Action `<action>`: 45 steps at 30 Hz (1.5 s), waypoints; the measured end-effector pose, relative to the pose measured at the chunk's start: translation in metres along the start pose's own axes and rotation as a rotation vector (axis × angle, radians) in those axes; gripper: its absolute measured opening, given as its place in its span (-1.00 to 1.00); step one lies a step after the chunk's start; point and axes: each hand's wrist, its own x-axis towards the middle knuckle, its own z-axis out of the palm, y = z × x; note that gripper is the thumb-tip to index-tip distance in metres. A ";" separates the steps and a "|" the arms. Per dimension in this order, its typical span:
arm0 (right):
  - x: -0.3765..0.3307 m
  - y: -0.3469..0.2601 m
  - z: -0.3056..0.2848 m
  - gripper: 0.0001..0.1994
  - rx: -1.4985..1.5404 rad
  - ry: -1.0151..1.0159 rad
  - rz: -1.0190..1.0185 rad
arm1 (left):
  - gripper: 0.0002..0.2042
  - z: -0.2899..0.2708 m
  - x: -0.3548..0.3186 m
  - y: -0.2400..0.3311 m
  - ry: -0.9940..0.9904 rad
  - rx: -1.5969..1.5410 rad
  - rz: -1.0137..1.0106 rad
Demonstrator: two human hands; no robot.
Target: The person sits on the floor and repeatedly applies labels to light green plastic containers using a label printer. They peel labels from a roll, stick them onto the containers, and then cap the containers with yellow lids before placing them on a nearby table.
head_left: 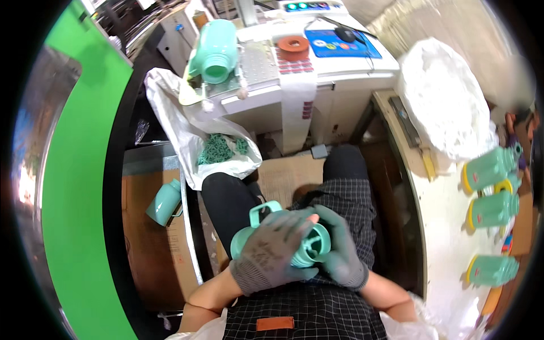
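Note:
Between my hands, over my lap, lies a mint-green plastic jug (241, 240) on its side, its round mouth turned to the right. My left hand (273, 243), in a grey glove, is closed over its body and neck, just below the upright handle. In a matching glove, my right hand (342, 249) curls round the rim of the mouth from the right. Some pale green ribs show inside the opening. The gloves hide much of the jug, and the right fingertips are partly out of sight.
Another jug (216, 52) lies on the white machine, near a brown tape roll (293, 47). A white sack (174, 113) holds green scraps. One jug (165, 202) rests in the left box. Several yellow-based jugs (492, 212) line the right bench, near a white bag (445, 96).

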 end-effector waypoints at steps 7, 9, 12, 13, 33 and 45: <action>-0.004 -0.001 -0.051 -0.76 -0.777 -0.490 -0.390 | 0.00 0.015 0.019 -0.006 -0.185 0.076 -0.041; 0.004 -0.006 -0.056 -0.75 -1.035 -0.787 -0.248 | -0.09 0.020 0.023 -0.005 -0.142 0.045 -0.021; 0.018 0.010 -0.065 -0.75 -0.507 -0.782 -0.296 | -0.31 0.048 0.010 -0.019 -0.009 -0.056 0.095; 0.021 0.008 -0.067 -0.75 -0.565 -0.879 -0.208 | -0.38 0.051 0.008 -0.019 -0.043 -0.086 0.090; 0.198 0.052 0.105 -0.30 -0.585 -0.080 -0.517 | -0.27 0.004 -0.041 -0.043 0.074 -0.299 0.031; 0.088 0.101 -0.005 -0.61 -0.380 0.167 0.045 | -0.14 -0.056 -0.029 -0.070 0.428 -0.204 -0.133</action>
